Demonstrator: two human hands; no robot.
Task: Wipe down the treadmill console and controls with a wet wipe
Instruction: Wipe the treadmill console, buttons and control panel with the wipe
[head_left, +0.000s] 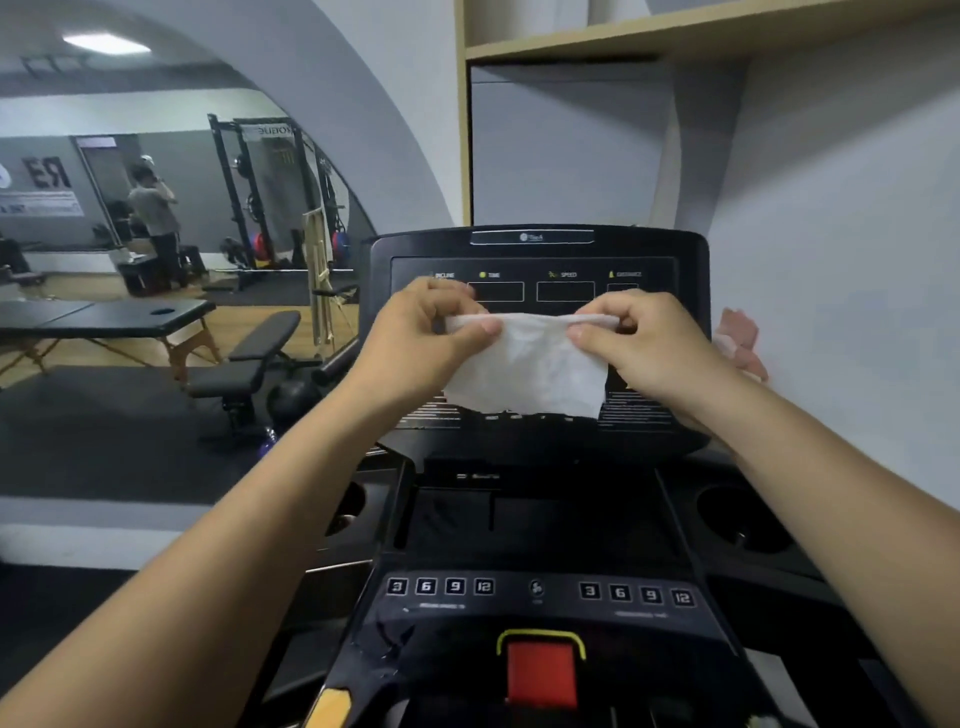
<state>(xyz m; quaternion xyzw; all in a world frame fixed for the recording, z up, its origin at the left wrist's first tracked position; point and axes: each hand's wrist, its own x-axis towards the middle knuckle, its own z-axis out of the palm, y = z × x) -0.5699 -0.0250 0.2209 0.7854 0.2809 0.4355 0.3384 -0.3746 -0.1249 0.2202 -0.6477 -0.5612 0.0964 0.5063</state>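
Sitting nearest me is a red rectangular stop key (542, 673) in a yellow frame, set in the black treadmill control deck (535, 617). Just beyond it are a left row of square black buttons (440, 586) and a matching right row (636, 594), each marked 3, 6, 9, 12; the small print beneath them is too blurred to read. Higher up, my left hand (426, 338) and right hand (639, 338) each pinch a top corner of a crumpled white wet wipe (524, 369) between thumb and curled fingers, holding it spread in front of the upright black treadmill console (415, 249). The console's display labels read INCLINE, TIME, SPEED, DISTANCE. Farther off to the left, a wall mirror (156, 234) shows a black rack (228, 171) with ROGUE reversed.
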